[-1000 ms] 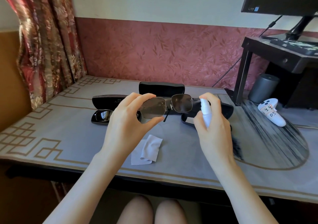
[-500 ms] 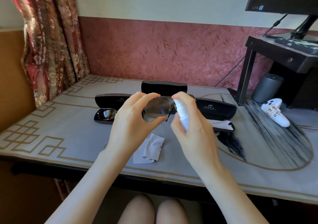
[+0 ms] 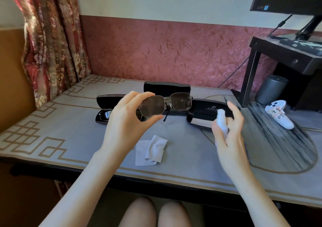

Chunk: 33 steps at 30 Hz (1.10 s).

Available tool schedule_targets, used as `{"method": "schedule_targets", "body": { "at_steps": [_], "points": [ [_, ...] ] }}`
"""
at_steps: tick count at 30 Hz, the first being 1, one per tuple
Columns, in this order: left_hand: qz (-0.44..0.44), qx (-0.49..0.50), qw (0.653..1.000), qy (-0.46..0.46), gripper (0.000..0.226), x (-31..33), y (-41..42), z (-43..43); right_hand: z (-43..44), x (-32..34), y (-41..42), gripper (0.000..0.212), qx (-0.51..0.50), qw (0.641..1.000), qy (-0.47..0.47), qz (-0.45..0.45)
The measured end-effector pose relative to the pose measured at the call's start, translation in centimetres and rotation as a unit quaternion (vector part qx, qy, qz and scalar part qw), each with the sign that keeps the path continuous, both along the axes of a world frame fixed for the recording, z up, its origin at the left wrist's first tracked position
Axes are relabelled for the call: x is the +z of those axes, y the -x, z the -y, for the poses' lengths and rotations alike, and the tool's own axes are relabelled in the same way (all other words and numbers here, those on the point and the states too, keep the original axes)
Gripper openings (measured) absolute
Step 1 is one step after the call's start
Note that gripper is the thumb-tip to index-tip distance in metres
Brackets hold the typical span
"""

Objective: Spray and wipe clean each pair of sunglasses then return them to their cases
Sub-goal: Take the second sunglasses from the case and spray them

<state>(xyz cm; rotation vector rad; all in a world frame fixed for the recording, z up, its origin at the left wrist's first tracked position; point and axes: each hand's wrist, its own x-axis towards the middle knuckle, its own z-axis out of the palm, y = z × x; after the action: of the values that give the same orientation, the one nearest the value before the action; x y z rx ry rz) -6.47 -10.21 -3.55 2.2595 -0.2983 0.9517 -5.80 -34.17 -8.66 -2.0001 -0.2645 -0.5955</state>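
— Since half a second ago the right hand and its spray bottle have swung out to the right and lower. Then they were right against the sunglasses.
— How much of the bottle shows?
— Only its white upper half. The rest is buried in the palm, and the top is blurred, so I can't tell which way the nozzle faces. The thumb lies on its left side and the other fingers curl behind it. The index finger sticks up straight, off the top.
— And the left hand?
— It pinches the sunglasses in the air above the table, with fingers over the upper rim of one lens and the thumb under its lower rim. The other lens juts free to the right, apart from the bottle. One temple hangs down below the bridge; the other I can't make out.
— What does that hand cover?
— Much of a second pair lying on the table, and the right end of the long black case behind it. A shut case stands behind the held lenses. An open case lies beyond the right hand, partly hidden by it.
— The cloth?
— Crumpled on the table, below and between the hands, touching neither.
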Motion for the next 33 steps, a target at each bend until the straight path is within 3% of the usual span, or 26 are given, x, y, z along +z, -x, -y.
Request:
{"method": "schedule_targets", "body": {
  "at_steps": [5, 19, 23, 26, 28, 30, 33],
  "points": [
    [0.002, 0.014, 1.0, 0.007, 0.047, 0.1, -0.1, -0.9, 2.0, -1.7, -0.5, 0.064, -0.019, 0.999, -0.003, -0.05],
    [-0.003, 0.03, 0.999, 0.014, 0.047, 0.3, 0.3, -2.6, 2.4, -1.9, -0.5, 0.061, -0.059, 0.991, 0.002, -0.12],
    [-0.006, 0.036, 0.999, 0.017, 0.047, 0.2, 0.4, -3.1, 1.1, -0.9, 1.0, 0.058, -0.1, 0.995, -0.012, -0.016],
    [-0.008, 0.042, 0.999, 0.02, 0.047, 0.1, 0.4, -3.6, -0.8, -0.1, 1.8, 0.033, -0.118, 0.982, 0.041, 0.142],
    [-0.006, 0.047, 0.999, 0.017, 0.047, 0.1, 0.5, -4.0, -2.7, -0.5, 1.9, 0.02, -0.051, 0.984, 0.065, 0.16],
    [-0.002, 0.052, 0.999, 0.014, 0.047, 0.1, 0.5, -4.3, -5.3, -0.8, 1.6, 0.019, 0.068, 0.992, 0.069, 0.079],
    [0.002, 0.055, 0.998, 0.013, 0.047, 0.2, 0.7, -4.7, -9.0, -0.7, 0.9, 0.021, 0.202, 0.971, 0.122, -0.034]
  ]
}}
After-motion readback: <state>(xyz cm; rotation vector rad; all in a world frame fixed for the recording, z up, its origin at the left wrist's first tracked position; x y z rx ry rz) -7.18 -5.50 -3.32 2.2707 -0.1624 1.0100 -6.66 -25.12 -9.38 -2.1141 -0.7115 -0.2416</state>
